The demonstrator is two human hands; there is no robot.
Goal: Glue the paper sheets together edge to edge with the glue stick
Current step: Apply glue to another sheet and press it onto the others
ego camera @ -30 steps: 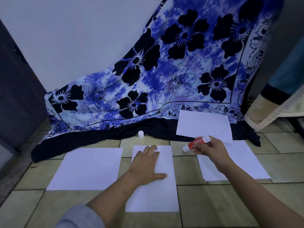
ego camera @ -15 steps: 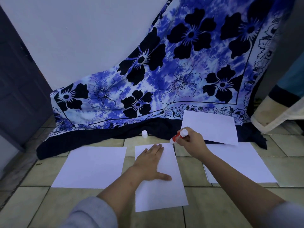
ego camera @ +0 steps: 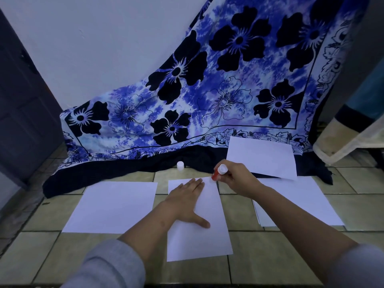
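Moved: A second ago the right hand (ego camera: 236, 179) held the glue stick (ego camera: 218, 173) up in the air over the floor gap. Now it has come down to the top right corner of the middle sheet (ego camera: 199, 225). The left hand (ego camera: 187, 202) has stayed flat on that sheet.
Left hand: Open, fingers spread, pressing the middle sheet onto the floor (ego camera: 245, 204). It grips nothing.
Right hand: Closed around the glue stick, tip down. The tip looks like it is at the corner, but I cannot tell if it touches.
Middle sheet: It lies a bit crooked. If the glue drags hard, the sheet could slide or wrinkle, since only one hand pins it.
Edge risk: The tip is right at the edge. It could slip off and put glue on the floor tile.
Left sheet (ego camera: 112, 206): Lies apart, with a gap between. Glue may dry before the sheets meet.
Right sheets (ego camera: 299, 202): A small pile just past the right arm. The sleeve could bump it.
Cap (ego camera: 180, 165): Stands far off by the flowered cloth (ego camera: 207, 100), beside the far sheet (ego camera: 261, 159). Easy to knock over or forget.
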